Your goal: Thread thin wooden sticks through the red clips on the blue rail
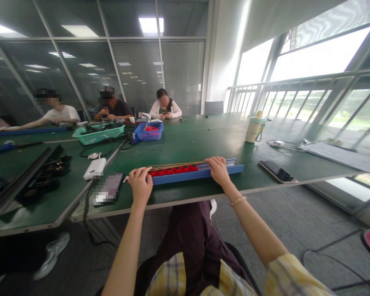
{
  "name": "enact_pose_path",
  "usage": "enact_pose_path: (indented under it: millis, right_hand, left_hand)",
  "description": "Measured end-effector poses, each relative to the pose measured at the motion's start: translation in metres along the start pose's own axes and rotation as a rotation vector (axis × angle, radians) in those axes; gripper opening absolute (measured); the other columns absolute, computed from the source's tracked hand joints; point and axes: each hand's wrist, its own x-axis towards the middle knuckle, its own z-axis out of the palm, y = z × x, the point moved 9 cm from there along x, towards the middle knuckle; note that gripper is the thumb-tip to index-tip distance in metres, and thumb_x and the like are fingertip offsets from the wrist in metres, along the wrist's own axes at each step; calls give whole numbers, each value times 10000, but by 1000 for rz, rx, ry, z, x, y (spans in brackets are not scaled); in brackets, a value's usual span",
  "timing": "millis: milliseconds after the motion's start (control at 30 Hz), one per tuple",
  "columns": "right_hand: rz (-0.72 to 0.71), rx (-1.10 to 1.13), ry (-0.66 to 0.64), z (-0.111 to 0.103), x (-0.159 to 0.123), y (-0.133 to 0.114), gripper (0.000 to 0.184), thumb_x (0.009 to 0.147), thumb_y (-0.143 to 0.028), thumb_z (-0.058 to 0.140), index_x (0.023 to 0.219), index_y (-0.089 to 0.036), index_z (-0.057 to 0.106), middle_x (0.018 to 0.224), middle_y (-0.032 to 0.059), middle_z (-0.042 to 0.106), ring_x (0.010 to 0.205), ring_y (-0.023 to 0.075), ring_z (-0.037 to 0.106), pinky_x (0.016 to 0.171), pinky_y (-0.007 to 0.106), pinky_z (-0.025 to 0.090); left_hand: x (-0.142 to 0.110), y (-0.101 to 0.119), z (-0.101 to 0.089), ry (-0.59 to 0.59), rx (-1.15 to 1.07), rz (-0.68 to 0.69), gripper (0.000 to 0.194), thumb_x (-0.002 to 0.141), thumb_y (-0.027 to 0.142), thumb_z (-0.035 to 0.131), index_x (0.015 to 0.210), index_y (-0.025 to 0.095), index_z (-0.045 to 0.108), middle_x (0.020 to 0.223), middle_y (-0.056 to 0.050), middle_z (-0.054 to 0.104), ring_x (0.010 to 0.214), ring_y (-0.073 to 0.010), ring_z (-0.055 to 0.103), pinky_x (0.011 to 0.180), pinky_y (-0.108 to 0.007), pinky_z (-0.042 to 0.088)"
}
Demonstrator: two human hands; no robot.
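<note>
A long blue channel (185,176) lies near the front edge of the green table, with a row of several red pieces (175,169) inside it. Over the far side of the red row, a thin tan strand (179,165) stretches from one hand to the other. My left hand (140,183) has its fingers bent over the channel's left end, and a small white tip shows beside it. Farther right, my right hand (218,170) grips the channel past the last red piece. Its fingertips meet the strand's right end. What lies under both palms is hidden.
A phone (109,189) and a white power bank (95,168) lie left of my hands; another phone (277,171) lies right. Behind are a bottle (254,129), a blue basket (148,133) and a green basket (98,135). Several people sit across the table.
</note>
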Motion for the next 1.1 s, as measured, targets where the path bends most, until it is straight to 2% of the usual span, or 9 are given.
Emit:
enact_pose_path:
  millis: [267,533,733,1100]
  right_hand:
    - [-26,-9,-22,4,1,-1,360,916,-91,373,1102,-211,656,982,76,684,954,230,538,951,376,315]
    - [-20,8,-1,2,1,-1,358,924,-97,366,1095,-212,659,991,76,696,968,231,548,950,374,321]
    - [-24,-3,31,1,2,-1,363,917,-90,372,1096,-209,663,1016,77,702,986,229,552,962,368,324]
    - [-25,-45,25,7,2,1,337,909,-79,415,1097,-205,664,976,69,708,945,229,564,897,360,349]
  left_hand:
    - [-1,7,2,-16,-7,53,331,894,189,461,1101,264,709,1147,-42,700,1111,-290,476,989,-446,342]
    - [-2,7,3,-24,6,62,297,902,194,476,1030,276,731,1153,-36,692,1112,-282,485,977,-444,341]
    - [0,7,-3,28,-2,44,314,912,196,464,1092,257,714,1107,-56,686,1090,-268,494,978,-429,352]
    - [-1,9,-3,29,-6,68,284,905,186,477,1035,256,720,1049,-54,687,1068,-263,497,962,-430,360]
